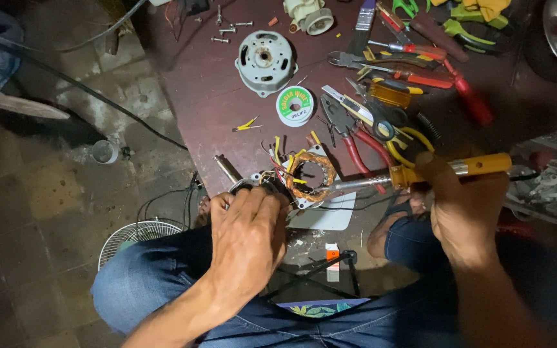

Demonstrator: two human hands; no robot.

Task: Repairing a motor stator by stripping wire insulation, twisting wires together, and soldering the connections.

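The motor stator (309, 175), its copper winding exposed and coloured leads spread over it, is held at the near edge of the worktop (195, 96), above the knees. The left hand (247, 229) is closed over its left side, fingers curled round the housing and wires. The right hand (462, 209) is wrapped shut around the yellow handle of a soldering iron (420, 174), whose metal shaft is pointed left so that the tip lies at the stator's right rim; whether contact is made cannot be told.

In judgement, the joint would be best served if the stator were kept motionless, the tip laid on the bare wire ends only, and the winding enamel and lead insulation spared. The solder spool (294, 106) lies further back, beside the pliers (356, 145), out of both hands.
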